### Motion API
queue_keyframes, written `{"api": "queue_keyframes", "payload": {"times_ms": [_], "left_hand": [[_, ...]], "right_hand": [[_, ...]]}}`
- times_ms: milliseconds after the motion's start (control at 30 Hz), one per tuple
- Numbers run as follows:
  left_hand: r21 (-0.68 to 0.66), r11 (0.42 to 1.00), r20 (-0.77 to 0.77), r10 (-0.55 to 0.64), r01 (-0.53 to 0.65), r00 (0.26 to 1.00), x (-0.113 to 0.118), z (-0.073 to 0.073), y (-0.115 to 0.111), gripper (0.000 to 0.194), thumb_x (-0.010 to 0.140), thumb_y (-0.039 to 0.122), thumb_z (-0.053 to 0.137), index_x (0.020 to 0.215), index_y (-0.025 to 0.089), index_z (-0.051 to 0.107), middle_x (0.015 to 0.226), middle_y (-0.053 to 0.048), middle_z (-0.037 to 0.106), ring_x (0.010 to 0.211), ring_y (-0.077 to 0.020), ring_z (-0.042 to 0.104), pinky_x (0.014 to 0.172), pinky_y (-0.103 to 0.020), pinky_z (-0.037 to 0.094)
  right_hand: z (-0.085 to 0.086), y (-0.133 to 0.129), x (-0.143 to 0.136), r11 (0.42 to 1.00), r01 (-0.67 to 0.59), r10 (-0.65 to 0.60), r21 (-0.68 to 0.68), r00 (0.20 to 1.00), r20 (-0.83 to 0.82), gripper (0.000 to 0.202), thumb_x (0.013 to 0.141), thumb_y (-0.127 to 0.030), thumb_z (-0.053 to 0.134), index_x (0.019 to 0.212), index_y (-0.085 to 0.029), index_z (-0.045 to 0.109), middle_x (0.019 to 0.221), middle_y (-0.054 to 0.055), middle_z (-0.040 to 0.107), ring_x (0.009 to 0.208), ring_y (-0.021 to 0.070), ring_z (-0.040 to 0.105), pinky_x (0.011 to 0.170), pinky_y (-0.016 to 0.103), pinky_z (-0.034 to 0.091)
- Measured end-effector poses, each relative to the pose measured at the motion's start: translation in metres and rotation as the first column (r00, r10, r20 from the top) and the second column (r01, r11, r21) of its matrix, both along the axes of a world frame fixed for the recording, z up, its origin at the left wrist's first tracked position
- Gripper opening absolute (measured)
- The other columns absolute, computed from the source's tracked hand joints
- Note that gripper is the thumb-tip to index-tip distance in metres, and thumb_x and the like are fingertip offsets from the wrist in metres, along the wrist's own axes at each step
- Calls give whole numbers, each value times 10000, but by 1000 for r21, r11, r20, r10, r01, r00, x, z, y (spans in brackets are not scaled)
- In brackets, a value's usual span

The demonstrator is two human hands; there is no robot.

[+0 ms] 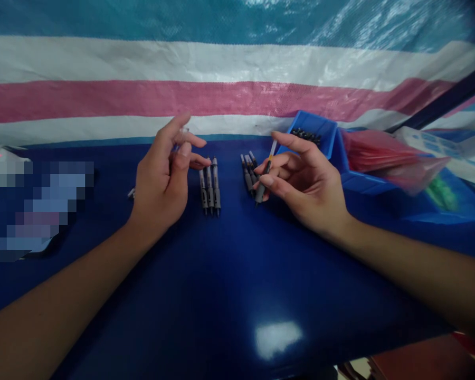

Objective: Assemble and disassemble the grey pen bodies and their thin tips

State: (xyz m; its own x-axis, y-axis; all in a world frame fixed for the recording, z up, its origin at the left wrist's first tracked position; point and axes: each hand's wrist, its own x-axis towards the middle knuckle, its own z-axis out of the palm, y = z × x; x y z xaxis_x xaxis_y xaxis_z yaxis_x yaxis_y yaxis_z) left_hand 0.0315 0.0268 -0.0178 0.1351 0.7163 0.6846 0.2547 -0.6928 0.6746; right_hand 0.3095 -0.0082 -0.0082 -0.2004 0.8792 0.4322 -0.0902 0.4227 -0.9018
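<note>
A striped sheet [142, 100] hangs across the back, its lower edge meeting the far side of a blue table [221, 285]; the table's near edge slants across the lower right, and between the forearms a wide stretch of blue runs back from it, leaving room to move; at the right, a blue bin [370, 182] holds red bags [388, 153], and a smaller blue bin [314, 120] adjoins it, crowding the space behind the right hand; at the left lies a flat, pixelated object [47, 211], well apart from the left hand; the right hand [309, 184] grasps a grey-gripped pen part [264, 184] between thumb and fingers, tilted, its thin refill rising towards the index fingertip; the left hand [162, 171] is raised, thumb and index pinching a small, blurred clear piece [184, 130], other fingers loosely extended; just beside it three pens [210, 190] lie in a row, tops near its fingertips, contact impossible to tell; a gap separates them from more pen parts [248, 179] beside the right fingertips; tiny black pieces [305, 136] fill the smaller bin
</note>
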Motion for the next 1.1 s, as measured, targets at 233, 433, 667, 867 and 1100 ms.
{"api": "queue_keyframes", "payload": {"times_ms": [233,433,667,867,1100], "left_hand": [[14,1000,30,-22,22,999,0,-2,2,375,1254,517,545,1624,486,593,1296,1,814,816,-176,819,839,-398,715],[12,1000,44,-20,20,999,4,0,0,374,1230,484,626,1598,418,638,1301,-10,802,733,-149,792,732,-370,727],[-97,995,80,-17,25,997,6,7,-7,281,1241,488,600,1498,393,663,1376,15,815,869,-208,827,803,-479,707],[-51,999,16,-14,14,1000,1,5,-2,297,1246,456,569,1522,367,632,1382,13,824,957,-232,827,854,-495,661],[-105,994,-46,37,-41,998,4,13,-12,283,1202,477,662,1477,411,680,1372,13,797,909,-213,818,884,-502,710]], "right_hand": [[2,-2,-1,999,-35,35,-24,999,20,526,970,-304,992,1412,-332,709,1114,11,812,821,183,825,679,335,743],[4,-5,-2,999,-47,47,-19,999,23,470,979,-278,981,1359,-311,707,1076,5,801,815,181,833,672,318,735],[2,-5,-2,999,-46,46,-9,999,1,501,992,-271,969,1399,-352,689,1117,2,806,871,199,866,721,349,757],[1,-3,-1,998,-50,50,-48,999,-3,564,1020,-341,945,1494,-367,641,1247,41,867,1066,261,887,814,419,780],[-1,0,3,999,-7,8,-35,999,36,637,902,-276,1044,1436,-331,701,977,-37,800,758,145,758,737,305,715]]}}
